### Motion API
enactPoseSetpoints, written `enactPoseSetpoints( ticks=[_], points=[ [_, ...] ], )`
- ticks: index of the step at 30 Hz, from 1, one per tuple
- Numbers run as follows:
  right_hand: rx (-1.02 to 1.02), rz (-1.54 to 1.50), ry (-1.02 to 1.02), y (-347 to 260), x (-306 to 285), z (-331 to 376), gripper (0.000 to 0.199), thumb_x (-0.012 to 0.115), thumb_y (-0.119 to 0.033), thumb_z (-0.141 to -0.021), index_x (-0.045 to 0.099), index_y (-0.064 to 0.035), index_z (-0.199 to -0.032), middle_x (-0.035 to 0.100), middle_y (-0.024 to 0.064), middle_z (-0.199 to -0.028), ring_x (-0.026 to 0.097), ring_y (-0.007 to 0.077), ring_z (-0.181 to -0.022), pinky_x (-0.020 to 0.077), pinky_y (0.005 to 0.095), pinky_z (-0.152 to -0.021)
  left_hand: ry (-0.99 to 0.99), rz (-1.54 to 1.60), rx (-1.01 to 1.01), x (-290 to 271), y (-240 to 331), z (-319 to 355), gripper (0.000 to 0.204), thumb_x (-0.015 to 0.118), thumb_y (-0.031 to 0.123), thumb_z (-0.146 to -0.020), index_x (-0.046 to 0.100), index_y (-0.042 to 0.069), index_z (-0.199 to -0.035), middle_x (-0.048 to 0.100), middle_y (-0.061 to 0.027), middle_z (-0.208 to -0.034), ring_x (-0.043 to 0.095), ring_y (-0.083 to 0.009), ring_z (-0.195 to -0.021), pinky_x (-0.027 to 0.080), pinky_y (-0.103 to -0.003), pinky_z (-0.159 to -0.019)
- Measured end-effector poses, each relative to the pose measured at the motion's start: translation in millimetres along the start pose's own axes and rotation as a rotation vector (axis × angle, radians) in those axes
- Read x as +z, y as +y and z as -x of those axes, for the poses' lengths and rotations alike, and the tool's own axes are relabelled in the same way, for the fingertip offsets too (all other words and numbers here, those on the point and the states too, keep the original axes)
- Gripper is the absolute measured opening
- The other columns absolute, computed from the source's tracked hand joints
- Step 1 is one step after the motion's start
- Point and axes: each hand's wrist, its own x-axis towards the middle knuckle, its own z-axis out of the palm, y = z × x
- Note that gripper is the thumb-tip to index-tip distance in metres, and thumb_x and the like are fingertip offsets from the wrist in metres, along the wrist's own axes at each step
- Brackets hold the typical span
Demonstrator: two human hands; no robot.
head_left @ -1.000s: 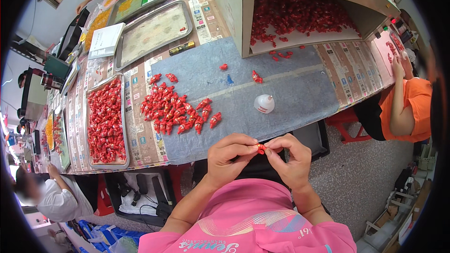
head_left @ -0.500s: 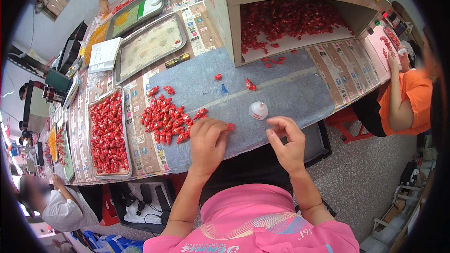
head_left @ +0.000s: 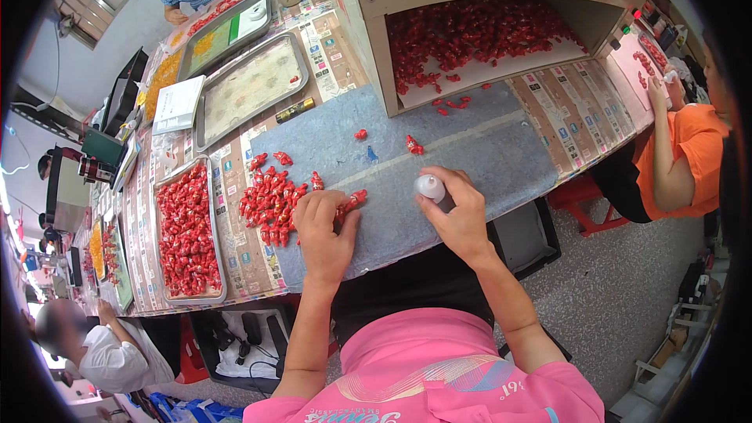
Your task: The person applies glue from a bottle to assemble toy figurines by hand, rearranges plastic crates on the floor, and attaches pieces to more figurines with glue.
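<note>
Curling left hand (head_left: 323, 236) at red pile (head_left: 270, 202), near-right edge, hold unclear; gripping 1 bottle (head_left: 428, 187) in right hand (head_left: 460, 213), farther right.

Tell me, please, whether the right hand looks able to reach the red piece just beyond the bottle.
Probably yes: the red piece lies uncovered nearby, though the right hand is around the bottle.

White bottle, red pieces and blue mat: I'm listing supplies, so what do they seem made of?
White bottle: probably smooth plastic, from its milky, even surface. Red pieces: likely glossy plastic, from their small glints, though painted metal is possible. Blue mat: perhaps matte felt or cloth, from its mottled, shineless surface.
</note>
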Motion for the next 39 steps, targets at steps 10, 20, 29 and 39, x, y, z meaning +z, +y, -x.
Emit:
enactPoseSetpoints(
  ticks=[10,20,29,39],
  points=[
    [0.16,-0.251,0.108,-14.2,-45.9,25.1,0.039,0.062,0.003,-0.081,0.054,-0.0015,-0.119,0.058,0.0138,-0.106,0.064,0.023,-0.093,0.0493,0.0309,-0.077,-0.137,0.105,0.117,33.2,39.6,-39.8,0.024,0.067,-0.002,-0.071,0.065,0.004,-0.094,0.064,-0.0105,-0.096,0.056,-0.0314,-0.096,0.045,-0.04,-0.083],
    [0.133,-0.26,0.059,-27.9,-55.3,38.7,0.039,0.061,0.001,-0.085,0.051,-0.0021,-0.124,0.05,0.0111,-0.109,0.06,0.0196,-0.095,0.0471,0.0286,-0.08,-0.324,0.091,0.153,87.6,25.9,-79.9,0.02,0.065,-0.003,-0.071,0.069,0.004,-0.09,0.065,-0.012,-0.096,0.058,-0.0332,-0.096,0.048,-0.039,-0.083],
    [0.153,-0.198,0.054,-22.6,-64.5,46.2,0.049,0.076,-0.008,-0.079,0.053,-0.0022,-0.123,0.055,0.0075,-0.101,0.056,0.0147,-0.088,0.0463,0.0253,-0.077,-0.387,0.247,-0.059,45.0,49.0,-43.4,0.024,0.071,0.001,-0.072,0.066,0.003,-0.095,0.066,-0.0115,-0.092,0.064,-0.0259,-0.087,0.05,-0.032,-0.078],
    [0.094,-0.432,0.243,-35.3,-67.1,54.3,0.048,0.086,-0.008,-0.068,0.055,-0.0051,-0.105,0.057,0.0062,-0.096,0.057,0.0139,-0.086,0.0476,0.026,-0.075,-0.389,1.343,-0.8,18.3,51.8,27.7,0.032,0.068,-0.001,-0.086,0.063,0.0,-0.117,0.066,-0.0041,-0.1,0.062,-0.0106,-0.093,0.05,-0.025,-0.086]
  ],
)
